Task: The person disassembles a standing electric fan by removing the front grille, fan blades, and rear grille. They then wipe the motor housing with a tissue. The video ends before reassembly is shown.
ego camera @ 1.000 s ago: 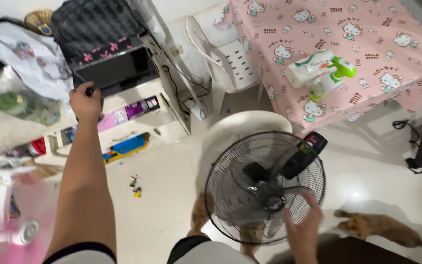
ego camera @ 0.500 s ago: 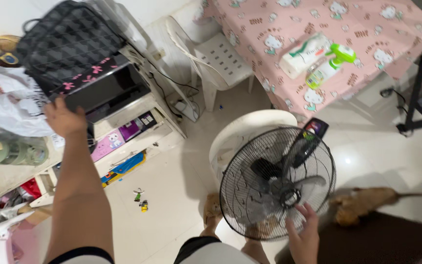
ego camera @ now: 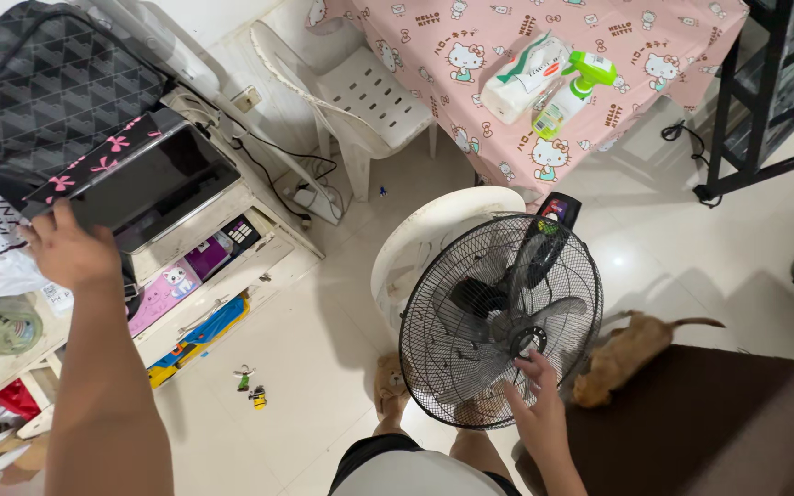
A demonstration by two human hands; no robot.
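Under right hand, fan facing upward

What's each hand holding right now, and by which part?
Right hand: fingers on the front grille of the black fan, near its hub; a closed grip cannot be told. Left hand rests by the shelf, holding nothing visible.

Your two hands: left hand, right hand. One fan, one chair, one cat, one spray bottle.
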